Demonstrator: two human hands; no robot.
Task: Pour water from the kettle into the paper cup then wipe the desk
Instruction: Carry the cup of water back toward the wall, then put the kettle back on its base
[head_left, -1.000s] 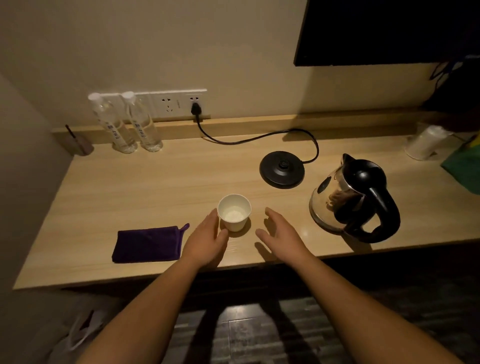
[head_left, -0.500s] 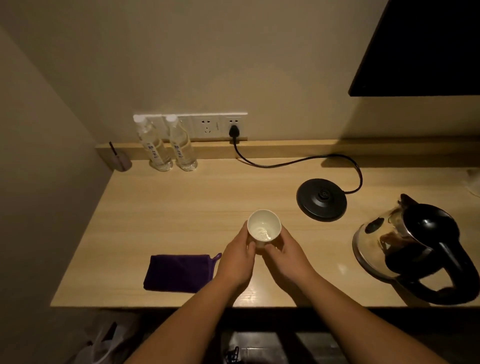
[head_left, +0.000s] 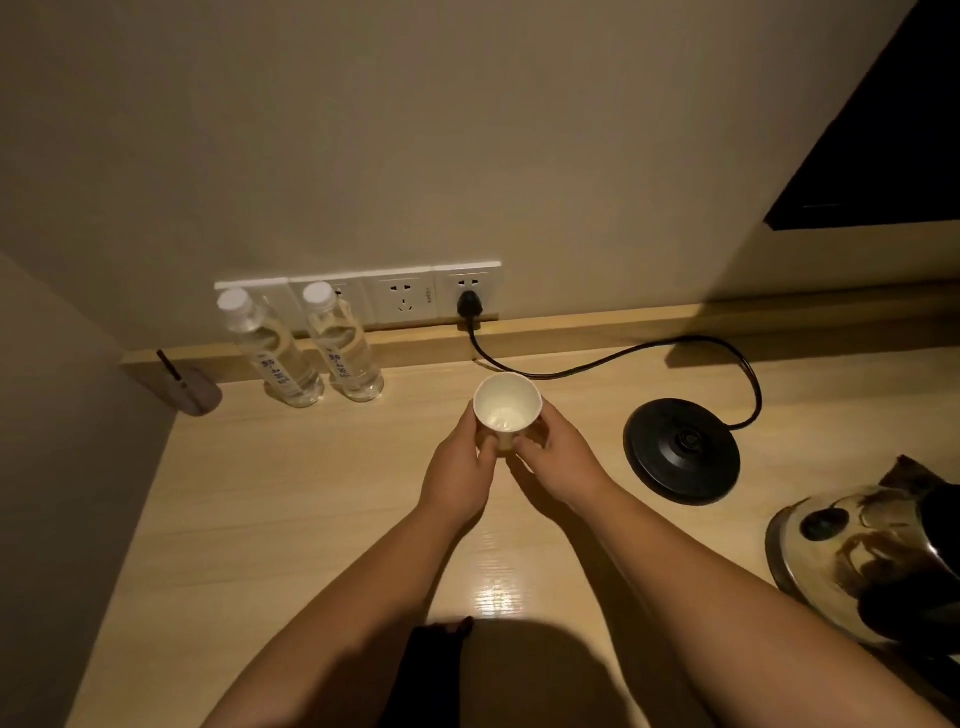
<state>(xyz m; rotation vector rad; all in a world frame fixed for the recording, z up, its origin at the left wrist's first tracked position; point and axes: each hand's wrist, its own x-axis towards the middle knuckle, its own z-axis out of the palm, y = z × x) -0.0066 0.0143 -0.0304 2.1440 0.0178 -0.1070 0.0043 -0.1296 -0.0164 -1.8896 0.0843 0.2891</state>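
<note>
Both hands (head_left: 511, 465) around round paper cup (head_left: 506, 408)

At four o'clock the kettle (head_left: 878, 561) runs off the right edge; the bottles' (head_left: 280, 358) label print is unreadable.

Both forearms reach forward, left hand (head_left: 457, 475) and right hand (head_left: 558, 465) curled inward together.

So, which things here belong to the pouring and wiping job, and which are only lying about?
For the job: paper cup, held by left hand and right hand; kettle; desk.

Lying about: two water bottles; kettle base; wall sockets.
</note>
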